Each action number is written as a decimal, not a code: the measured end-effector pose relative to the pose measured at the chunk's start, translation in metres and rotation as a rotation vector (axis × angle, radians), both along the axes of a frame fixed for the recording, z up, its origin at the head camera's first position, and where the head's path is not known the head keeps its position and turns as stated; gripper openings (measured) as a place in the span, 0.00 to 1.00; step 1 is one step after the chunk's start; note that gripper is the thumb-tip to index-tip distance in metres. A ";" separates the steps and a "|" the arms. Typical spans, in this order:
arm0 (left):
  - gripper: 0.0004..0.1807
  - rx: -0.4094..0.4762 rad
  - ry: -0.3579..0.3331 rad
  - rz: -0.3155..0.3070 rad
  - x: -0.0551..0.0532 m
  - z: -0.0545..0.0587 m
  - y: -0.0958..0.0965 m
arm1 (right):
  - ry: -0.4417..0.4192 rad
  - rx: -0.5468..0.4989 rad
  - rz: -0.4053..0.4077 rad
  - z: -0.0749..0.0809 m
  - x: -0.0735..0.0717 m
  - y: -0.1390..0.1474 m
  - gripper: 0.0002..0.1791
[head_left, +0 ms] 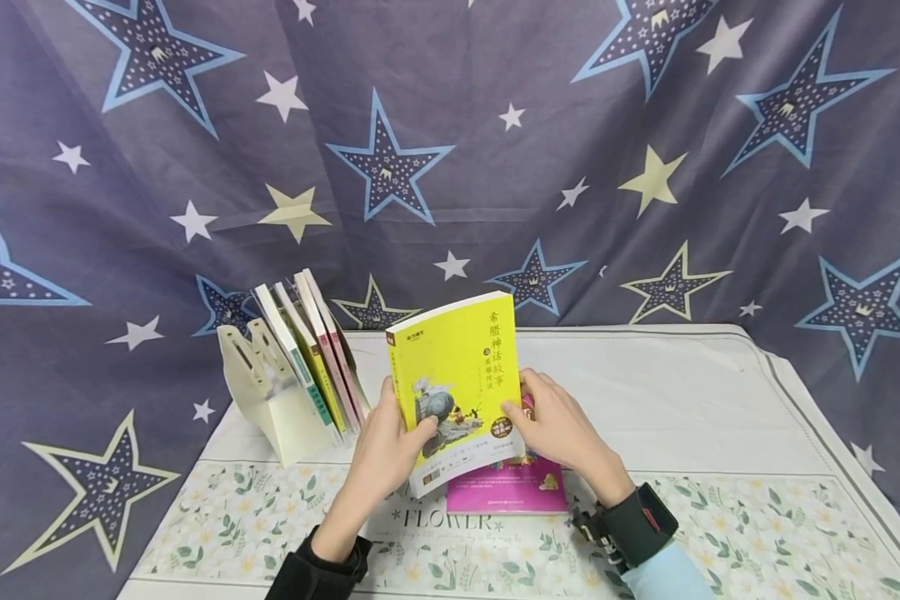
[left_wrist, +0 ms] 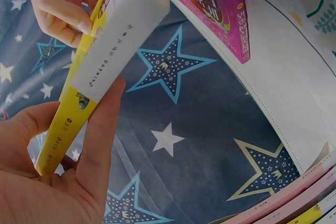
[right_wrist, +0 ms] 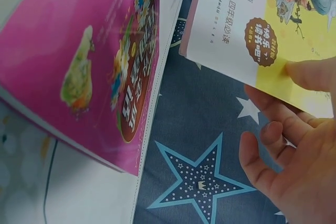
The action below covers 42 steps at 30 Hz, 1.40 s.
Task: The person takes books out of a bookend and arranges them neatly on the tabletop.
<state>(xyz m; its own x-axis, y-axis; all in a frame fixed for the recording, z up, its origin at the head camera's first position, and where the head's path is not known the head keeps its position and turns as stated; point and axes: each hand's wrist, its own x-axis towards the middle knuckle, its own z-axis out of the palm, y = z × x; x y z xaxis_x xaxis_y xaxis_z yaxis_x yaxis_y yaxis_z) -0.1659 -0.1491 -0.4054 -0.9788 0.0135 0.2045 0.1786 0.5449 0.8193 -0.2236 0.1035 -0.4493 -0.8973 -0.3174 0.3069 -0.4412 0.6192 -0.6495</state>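
Observation:
A yellow book [head_left: 450, 375] with a white lower band is held up, tilted, over the table. My left hand [head_left: 390, 442] grips its left edge, thumb on the front cover; in the left wrist view the spine lies between thumb and fingers. On the opposite edge my right hand [head_left: 562, 421] pinches it, thumb on the cover and fingers behind, as the right wrist view shows. Beneath it a magenta book [head_left: 506, 492] lies on the table, partly hidden by the yellow one. Its cover [right_wrist: 89, 66] shows a title in an oval.
At the table's left stands a cream book rack [head_left: 285, 425] with several upright books [head_left: 318, 358] leaning in it. A white cloth with a flowered band [head_left: 757, 525] covers the table. Behind hangs a dark curtain [head_left: 495, 183] printed with stars.

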 end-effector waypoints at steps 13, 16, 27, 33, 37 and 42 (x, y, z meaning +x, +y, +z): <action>0.33 -0.015 -0.017 -0.026 -0.008 -0.004 0.000 | 0.004 0.014 0.013 0.000 0.000 0.007 0.13; 0.33 -0.030 -0.017 -0.028 -0.010 -0.004 -0.001 | -0.002 0.011 0.011 -0.001 0.000 0.009 0.13; 0.32 -0.054 -0.057 -0.055 -0.020 -0.009 -0.003 | -0.057 -0.002 0.023 -0.001 0.001 0.013 0.14; 0.30 -0.064 -0.065 -0.042 -0.023 -0.013 0.000 | -0.078 -0.013 0.039 -0.001 0.001 0.017 0.16; 0.28 -0.070 -0.058 -0.031 -0.025 -0.015 0.001 | -0.096 -0.015 0.054 0.000 0.000 0.021 0.16; 0.27 -0.078 -0.060 -0.016 -0.028 -0.019 0.003 | -0.121 -0.002 0.051 0.000 -0.001 0.024 0.14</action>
